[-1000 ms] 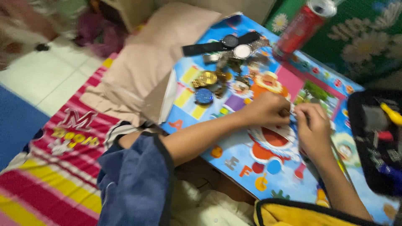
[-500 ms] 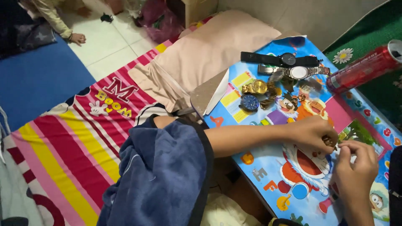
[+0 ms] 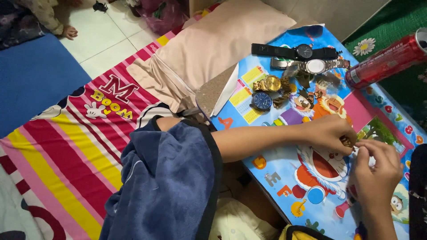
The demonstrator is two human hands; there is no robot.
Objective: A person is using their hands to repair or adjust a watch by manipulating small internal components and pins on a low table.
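My left hand (image 3: 328, 133) reaches across a low blue cartoon-printed table (image 3: 284, 186) from a dark blue sleeve (image 3: 169, 186). Its fingers pinch a small brown-gold metal piece (image 3: 346, 142). My right hand (image 3: 377, 171) comes up from the lower right, and its fingertips meet the same piece from the other side. What the piece is exactly is too small to tell. Further back on the table lie a black watch (image 3: 304, 52), a silver watch (image 3: 316, 66), a gold watch (image 3: 272, 83) and a blue-dial watch (image 3: 261, 101).
A red can (image 3: 384, 59) lies on its side at the table's far right, by a green flowered cloth (image 3: 378, 31). A beige pillow (image 3: 222, 40) rests against the table's back-left edge. A striped mat (image 3: 66, 146) covers the floor. Another person's foot (image 3: 69, 31) shows at top left. A black case (image 3: 418, 191) sits at the right edge.
The view has swung left, showing more of the striped mat and less of the right side. Both hands stay together on the small piece in the same spot on the table.
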